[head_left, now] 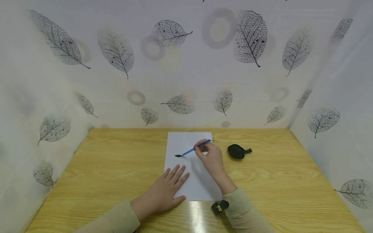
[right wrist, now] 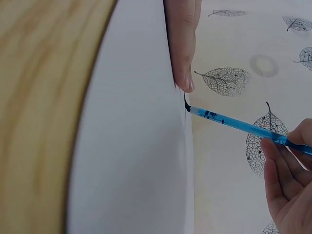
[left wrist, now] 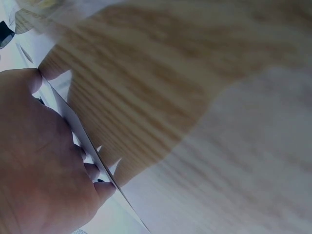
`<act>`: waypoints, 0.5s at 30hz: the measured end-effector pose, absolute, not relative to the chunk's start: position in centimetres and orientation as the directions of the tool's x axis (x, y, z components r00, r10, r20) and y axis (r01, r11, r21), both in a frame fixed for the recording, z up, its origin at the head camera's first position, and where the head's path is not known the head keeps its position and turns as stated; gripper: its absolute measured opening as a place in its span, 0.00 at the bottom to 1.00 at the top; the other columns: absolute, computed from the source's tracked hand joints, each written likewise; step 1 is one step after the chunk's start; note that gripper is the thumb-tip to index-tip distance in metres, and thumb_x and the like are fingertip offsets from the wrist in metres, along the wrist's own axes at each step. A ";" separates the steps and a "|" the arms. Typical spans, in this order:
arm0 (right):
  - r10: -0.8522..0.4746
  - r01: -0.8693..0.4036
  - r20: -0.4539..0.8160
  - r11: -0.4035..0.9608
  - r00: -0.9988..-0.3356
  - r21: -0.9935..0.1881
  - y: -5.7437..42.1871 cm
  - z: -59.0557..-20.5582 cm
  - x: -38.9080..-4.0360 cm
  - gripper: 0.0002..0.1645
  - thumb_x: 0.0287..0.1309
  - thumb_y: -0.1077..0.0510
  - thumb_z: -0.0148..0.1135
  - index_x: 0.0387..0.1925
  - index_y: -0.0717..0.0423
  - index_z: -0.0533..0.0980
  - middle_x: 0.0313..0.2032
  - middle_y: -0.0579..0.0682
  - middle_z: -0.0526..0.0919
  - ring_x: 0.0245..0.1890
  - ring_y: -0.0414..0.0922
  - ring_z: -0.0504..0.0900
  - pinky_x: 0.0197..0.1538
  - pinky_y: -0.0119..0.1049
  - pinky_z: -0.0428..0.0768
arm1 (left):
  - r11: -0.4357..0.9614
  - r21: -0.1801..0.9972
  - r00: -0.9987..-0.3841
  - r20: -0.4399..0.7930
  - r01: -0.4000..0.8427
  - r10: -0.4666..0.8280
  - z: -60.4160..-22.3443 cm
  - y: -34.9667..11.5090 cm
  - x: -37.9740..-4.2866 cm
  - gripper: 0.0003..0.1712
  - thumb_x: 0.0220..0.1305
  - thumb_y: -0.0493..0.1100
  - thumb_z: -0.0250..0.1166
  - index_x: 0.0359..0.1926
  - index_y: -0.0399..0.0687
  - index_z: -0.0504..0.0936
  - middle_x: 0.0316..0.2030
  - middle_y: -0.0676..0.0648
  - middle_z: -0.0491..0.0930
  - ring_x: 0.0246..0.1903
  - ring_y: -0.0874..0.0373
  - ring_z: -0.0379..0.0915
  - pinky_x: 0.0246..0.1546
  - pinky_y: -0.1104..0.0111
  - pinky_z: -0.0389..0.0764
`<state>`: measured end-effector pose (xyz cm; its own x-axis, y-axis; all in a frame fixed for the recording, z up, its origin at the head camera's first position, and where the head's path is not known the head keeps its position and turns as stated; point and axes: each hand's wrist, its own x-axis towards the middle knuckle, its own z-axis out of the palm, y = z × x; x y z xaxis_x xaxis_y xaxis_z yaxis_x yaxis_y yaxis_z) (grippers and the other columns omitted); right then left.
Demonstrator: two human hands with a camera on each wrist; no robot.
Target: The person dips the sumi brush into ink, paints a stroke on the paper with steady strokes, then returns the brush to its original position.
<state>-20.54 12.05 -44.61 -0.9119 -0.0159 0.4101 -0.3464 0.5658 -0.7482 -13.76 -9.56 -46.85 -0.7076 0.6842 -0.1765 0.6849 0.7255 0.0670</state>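
Blue calligraphy brush (head_left: 187, 152) is slanting over white paper (head_left: 181, 141).
Right hand (head_left: 212, 159) is pinching the brush above the paper; left hand (head_left: 163, 191), spread open, is resting across the paper's near left corner.

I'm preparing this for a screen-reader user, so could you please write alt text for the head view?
A person's right hand holds a blue brush with a dark tip over white paper, while the left hand rests spread across its lower-left edge. A black object lies rightward on the wood-grain table, before a leaf-patterned backdrop.
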 end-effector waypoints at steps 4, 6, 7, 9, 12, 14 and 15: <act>-0.012 -0.352 0.419 0.564 -0.908 -0.747 12.3 -44.6 -20.5 0.04 0.63 0.67 0.72 0.39 0.59 0.86 0.37 0.53 0.93 0.35 0.49 0.93 0.40 0.45 0.90 | 0.727 0.070 -0.708 -0.181 0.683 0.682 -46.9 -9.6 -13.7 0.44 0.80 0.68 0.48 0.86 0.53 0.54 0.86 0.43 0.48 0.85 0.44 0.45 0.83 0.47 0.58; -0.008 -0.353 0.422 0.563 -0.907 -0.748 12.4 -44.6 -20.6 0.04 0.63 0.67 0.72 0.39 0.59 0.86 0.36 0.53 0.93 0.34 0.49 0.93 0.39 0.42 0.90 | 0.728 0.071 -0.709 -0.181 0.682 0.682 -46.8 -9.6 -13.7 0.44 0.80 0.68 0.49 0.86 0.53 0.54 0.86 0.43 0.48 0.85 0.45 0.45 0.83 0.47 0.58; -0.005 -0.351 0.421 0.563 -0.907 -0.748 12.5 -44.6 -20.6 0.04 0.63 0.67 0.72 0.39 0.59 0.86 0.36 0.53 0.93 0.34 0.49 0.92 0.39 0.40 0.90 | 0.729 0.073 -0.709 -0.182 0.681 0.681 -46.8 -9.6 -13.7 0.44 0.80 0.68 0.49 0.86 0.53 0.54 0.86 0.43 0.48 0.85 0.45 0.45 0.83 0.47 0.58; 0.000 -0.347 0.420 0.562 -0.907 -0.751 12.6 -44.6 -20.7 0.03 0.63 0.67 0.71 0.38 0.58 0.86 0.36 0.53 0.93 0.34 0.49 0.92 0.38 0.35 0.88 | 0.729 0.076 -0.710 -0.180 0.680 0.681 -46.8 -9.6 -13.7 0.44 0.80 0.68 0.49 0.86 0.53 0.54 0.86 0.43 0.48 0.85 0.44 0.45 0.83 0.47 0.58; 0.009 -0.346 0.424 0.561 -0.906 -0.752 12.9 -44.6 -20.8 0.03 0.63 0.67 0.71 0.38 0.58 0.86 0.36 0.53 0.93 0.34 0.49 0.92 0.38 0.34 0.88 | 0.728 0.080 -0.710 -0.174 0.680 0.682 -46.8 -9.6 -13.7 0.44 0.80 0.68 0.49 0.85 0.52 0.54 0.86 0.43 0.48 0.85 0.44 0.45 0.83 0.47 0.58; 0.014 -0.351 0.432 0.561 -0.902 -0.750 13.1 -44.6 -20.8 0.03 0.63 0.67 0.71 0.37 0.58 0.86 0.36 0.54 0.93 0.34 0.49 0.92 0.37 0.32 0.87 | 0.728 0.078 -0.711 -0.171 0.681 0.683 -46.8 -9.5 -13.7 0.44 0.80 0.68 0.49 0.85 0.52 0.54 0.86 0.43 0.48 0.85 0.44 0.45 0.83 0.47 0.58; 0.015 -0.356 0.438 0.559 -0.899 -0.749 13.2 -44.6 -20.8 0.03 0.62 0.67 0.71 0.37 0.58 0.86 0.36 0.54 0.93 0.33 0.49 0.93 0.37 0.32 0.88 | 0.728 0.077 -0.711 -0.169 0.681 0.683 -46.8 -9.5 -13.7 0.44 0.80 0.68 0.49 0.85 0.53 0.54 0.86 0.43 0.48 0.85 0.44 0.45 0.83 0.47 0.58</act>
